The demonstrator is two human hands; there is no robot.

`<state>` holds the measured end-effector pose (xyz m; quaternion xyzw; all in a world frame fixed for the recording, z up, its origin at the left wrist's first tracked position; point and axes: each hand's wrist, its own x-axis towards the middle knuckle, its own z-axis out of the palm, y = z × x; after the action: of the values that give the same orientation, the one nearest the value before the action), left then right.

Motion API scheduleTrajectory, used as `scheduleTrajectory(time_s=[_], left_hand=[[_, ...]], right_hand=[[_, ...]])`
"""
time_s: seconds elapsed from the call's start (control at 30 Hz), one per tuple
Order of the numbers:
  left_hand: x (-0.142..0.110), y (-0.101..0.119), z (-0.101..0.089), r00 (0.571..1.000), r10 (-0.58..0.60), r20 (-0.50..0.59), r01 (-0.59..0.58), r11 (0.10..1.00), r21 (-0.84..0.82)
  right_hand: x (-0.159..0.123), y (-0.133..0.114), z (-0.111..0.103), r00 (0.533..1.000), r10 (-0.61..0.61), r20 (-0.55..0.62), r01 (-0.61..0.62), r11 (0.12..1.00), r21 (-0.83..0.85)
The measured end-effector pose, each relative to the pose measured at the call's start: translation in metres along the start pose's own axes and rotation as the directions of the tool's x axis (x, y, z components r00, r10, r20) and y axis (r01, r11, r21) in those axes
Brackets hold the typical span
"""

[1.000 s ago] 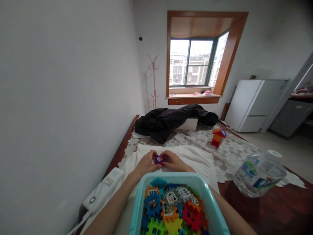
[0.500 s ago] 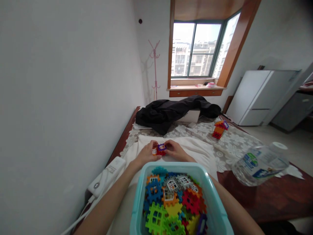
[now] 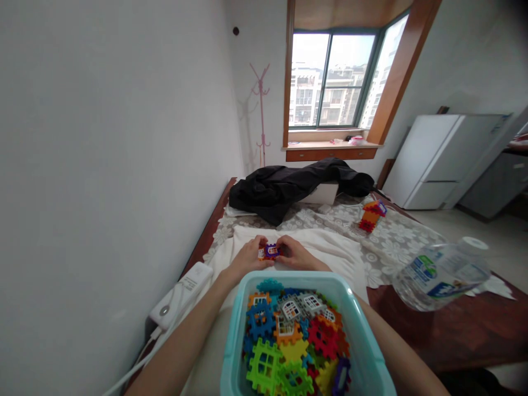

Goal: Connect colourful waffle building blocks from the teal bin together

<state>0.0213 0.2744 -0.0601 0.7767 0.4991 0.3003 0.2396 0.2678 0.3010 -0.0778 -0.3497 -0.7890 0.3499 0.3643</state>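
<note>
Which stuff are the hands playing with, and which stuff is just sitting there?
Playing with:
left hand
right hand
little block piece held between them
tub of colourful blocks

Just sitting there:
water bottle
black jacket
small block house
white power strip

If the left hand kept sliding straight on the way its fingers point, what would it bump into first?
Probably the small block piece pinched between both hands, then the right hand just behind it. The left hand points rightward and slightly away, though depth is hard to judge.
</note>
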Motion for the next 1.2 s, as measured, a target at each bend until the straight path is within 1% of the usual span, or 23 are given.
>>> scheduleTrajectory(time_s=[0.1,0.2,0.27,0.4,0.57,0.73,0.9,1.2], left_hand=[[0.000,-0.002,-0.002,0.999,0.032,0.013,-0.032,0.997,-0.065],[0.000,-0.003,-0.004,1.000,0.007,0.027,-0.003,0.990,-0.143],[0.000,-0.001,-0.005,1.000,0.000,0.027,0.004,0.989,-0.149],[-0.001,0.006,-0.006,0.999,0.031,0.019,-0.029,0.995,-0.100],[-0.002,0.010,-0.007,1.000,0.026,0.010,-0.025,0.995,-0.099],[-0.003,0.010,-0.007,0.999,0.037,0.030,-0.033,0.994,-0.108],[-0.002,0.010,-0.007,0.999,0.023,0.022,-0.021,0.995,-0.096],[-0.001,0.007,-0.008,0.999,0.023,0.034,-0.019,0.991,-0.131]], right_hand=[[0.002,0.004,-0.001,0.994,-0.098,0.040,0.099,0.995,-0.031],[0.003,0.007,-0.003,0.992,-0.116,0.055,0.120,0.991,-0.059],[0.003,0.009,-0.006,0.991,-0.119,0.065,0.123,0.990,-0.067],[0.002,0.011,-0.010,0.990,-0.117,0.074,0.121,0.991,-0.063],[0.001,0.008,-0.012,0.991,-0.110,0.074,0.114,0.993,-0.043],[0.002,0.005,-0.013,0.991,-0.111,0.080,0.114,0.993,-0.032],[0.002,0.005,-0.013,0.993,-0.098,0.062,0.099,0.995,-0.021],[-0.001,-0.006,-0.016,0.997,-0.056,0.051,0.057,0.998,-0.011]])
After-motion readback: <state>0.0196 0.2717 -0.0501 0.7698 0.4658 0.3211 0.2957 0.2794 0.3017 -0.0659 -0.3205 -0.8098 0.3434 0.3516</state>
